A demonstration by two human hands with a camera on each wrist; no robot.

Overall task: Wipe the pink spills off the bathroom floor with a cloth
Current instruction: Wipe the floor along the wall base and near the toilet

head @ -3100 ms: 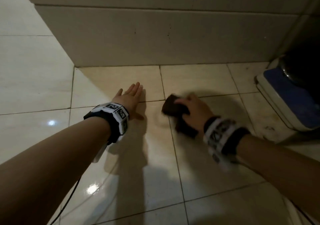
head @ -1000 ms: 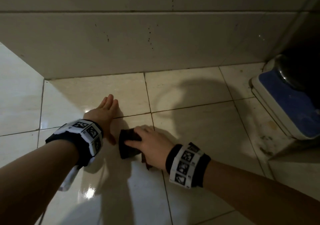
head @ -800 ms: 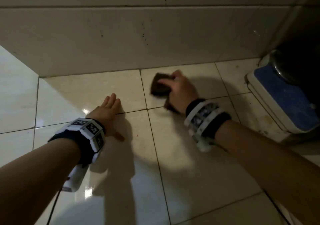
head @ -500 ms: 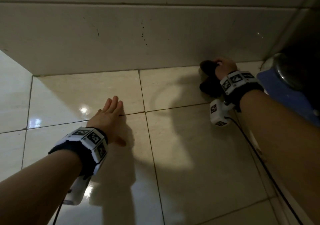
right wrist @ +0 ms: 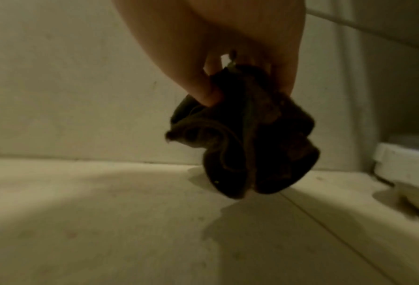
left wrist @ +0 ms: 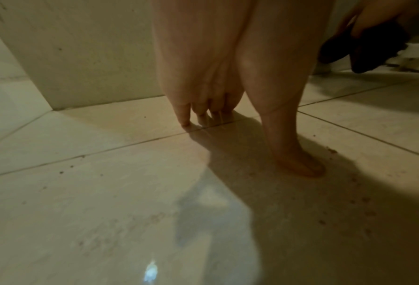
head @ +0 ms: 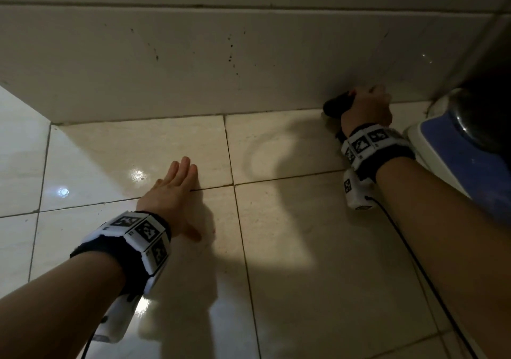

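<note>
A dark, bunched cloth (head: 338,104) (right wrist: 247,138) hangs from my right hand (head: 366,107) (right wrist: 240,84), which pinches it at the far right, by the foot of the tiled wall. Its lower end sits at or just above the floor (right wrist: 106,221). The cloth also shows at the upper right of the left wrist view (left wrist: 374,48). My left hand (head: 177,192) (left wrist: 227,123) lies flat on the floor tiles, fingers straight and together, thumb (left wrist: 298,164) spread aside. Small reddish specks (left wrist: 364,202) dot the tile to the right of the thumb; a tiny pink mark (head: 214,230) lies beside it.
A tiled wall (head: 193,62) runs across the back, with a lit side wall at the left (head: 19,151). A blue and white fixture (head: 456,148) (right wrist: 403,160) stands close on the right of my right hand. A black cable (head: 414,262) trails from the right wrist.
My right hand swept the cloth from beside the left hand up and to the right, and has lifted it near the wall corner. The left hand has stayed flat in place.
</note>
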